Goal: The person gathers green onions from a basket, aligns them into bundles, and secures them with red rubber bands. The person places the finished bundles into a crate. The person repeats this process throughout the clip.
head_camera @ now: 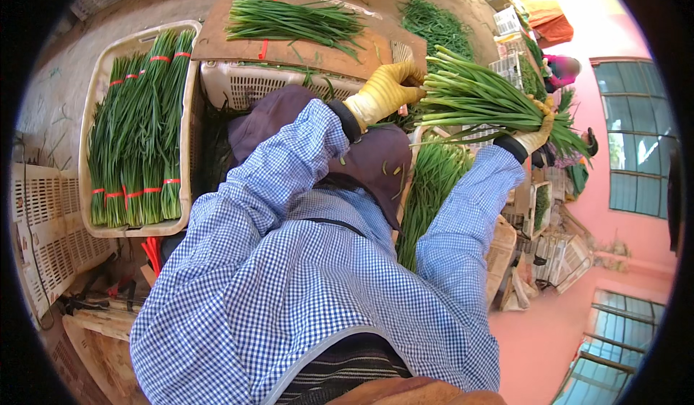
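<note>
My right hand (534,128), in a yellow-coated glove, grips a loose bunch of green garlic chives (477,99) around its leafy end. The pale cut stems point left, towards my left hand (387,92). That hand wears a matching glove, its thumb and fingers bent close to the stem ends; whether they pinch a stem is hidden. On a brown board (331,61) ahead lies another pile of chives (293,20), with red ties (263,49) showing at its edges. Below my right forearm, more loose chives (434,199) lie in a crate.
To the left, a cream plastic crate (186,188) holds several red-tied chive bundles (141,134). The board rests on another crate (255,85). Discarded leaves (439,28) heap on the floor beyond. Stacked crates (561,258) and another person (561,71) are at right, near a pink wall (542,334).
</note>
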Motion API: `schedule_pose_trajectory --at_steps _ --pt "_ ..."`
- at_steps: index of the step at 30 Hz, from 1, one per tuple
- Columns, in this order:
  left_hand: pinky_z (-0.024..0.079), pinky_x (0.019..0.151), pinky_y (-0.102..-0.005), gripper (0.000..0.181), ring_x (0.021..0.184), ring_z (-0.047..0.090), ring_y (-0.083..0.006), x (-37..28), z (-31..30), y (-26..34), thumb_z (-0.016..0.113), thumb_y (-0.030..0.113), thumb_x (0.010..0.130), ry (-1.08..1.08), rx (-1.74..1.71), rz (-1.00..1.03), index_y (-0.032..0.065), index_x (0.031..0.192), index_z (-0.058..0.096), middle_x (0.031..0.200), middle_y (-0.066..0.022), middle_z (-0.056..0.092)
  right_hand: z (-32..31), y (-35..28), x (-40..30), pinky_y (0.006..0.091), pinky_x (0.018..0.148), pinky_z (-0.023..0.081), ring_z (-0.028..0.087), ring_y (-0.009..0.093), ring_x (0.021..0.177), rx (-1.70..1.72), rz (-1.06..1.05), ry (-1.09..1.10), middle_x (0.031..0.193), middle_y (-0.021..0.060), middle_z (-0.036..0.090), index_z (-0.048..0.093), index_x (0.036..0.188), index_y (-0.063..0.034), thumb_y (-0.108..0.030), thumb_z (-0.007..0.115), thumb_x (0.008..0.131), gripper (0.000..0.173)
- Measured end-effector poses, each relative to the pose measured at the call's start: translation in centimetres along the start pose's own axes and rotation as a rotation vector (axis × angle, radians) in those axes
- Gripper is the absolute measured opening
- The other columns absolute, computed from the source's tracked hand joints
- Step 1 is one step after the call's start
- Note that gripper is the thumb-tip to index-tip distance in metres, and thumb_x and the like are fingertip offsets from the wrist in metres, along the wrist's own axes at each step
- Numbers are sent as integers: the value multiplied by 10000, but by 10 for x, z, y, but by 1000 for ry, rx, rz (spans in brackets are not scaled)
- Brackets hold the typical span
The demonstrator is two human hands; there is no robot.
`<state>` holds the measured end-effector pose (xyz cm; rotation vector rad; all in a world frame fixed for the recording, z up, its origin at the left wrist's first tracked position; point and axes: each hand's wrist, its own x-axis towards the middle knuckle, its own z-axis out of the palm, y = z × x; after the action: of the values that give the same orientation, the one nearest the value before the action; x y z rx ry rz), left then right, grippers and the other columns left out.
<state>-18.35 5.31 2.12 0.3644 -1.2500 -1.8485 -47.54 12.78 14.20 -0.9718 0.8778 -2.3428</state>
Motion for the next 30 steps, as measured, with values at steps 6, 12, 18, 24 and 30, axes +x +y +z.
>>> schedule_pose_trajectory --at_steps 6,12,18,24,30 --pt "442 442 -233 201 568 535 -79 9 7 -16 647 28 846 19 52 61 2 1043 612 801 -52 631 -12 2 4 489 908 491 589 239 814 25 14 39 859 58 621 520 1291 -54 -278 671 820 543" --pt "489 754 -251 147 823 580 -105 6 13 -9 608 -22 861 111 349 181 -30 1007 598 887 -29 643 -13 3 -2 524 903 495 603 290 824 25 20 46 849 64 636 493 1319 -48 -268 681 812 583" --pt "483 678 -244 86 767 590 -115 15 14 -11 609 3 867 127 -126 -2 -3 953 603 857 -35 634 -29 10 0 485 912 505 612 215 782 117 54 27 833 58 641 472 1328 -41 -245 672 818 584" --pt "418 559 -217 54 559 457 -81 1 5 6 571 93 903 60 -361 -86 45 885 589 726 -9 584 -30 20 -9 472 921 509 623 210 781 90 86 87 855 45 654 481 1307 -26 -216 662 826 549" --pt "445 566 -289 118 435 336 -79 -11 -33 21 537 135 910 -3 -513 -106 34 911 599 578 41 377 -49 -1 6 493 870 529 621 277 830 -30 17 109 875 60 646 594 1170 -65 -330 683 789 473"
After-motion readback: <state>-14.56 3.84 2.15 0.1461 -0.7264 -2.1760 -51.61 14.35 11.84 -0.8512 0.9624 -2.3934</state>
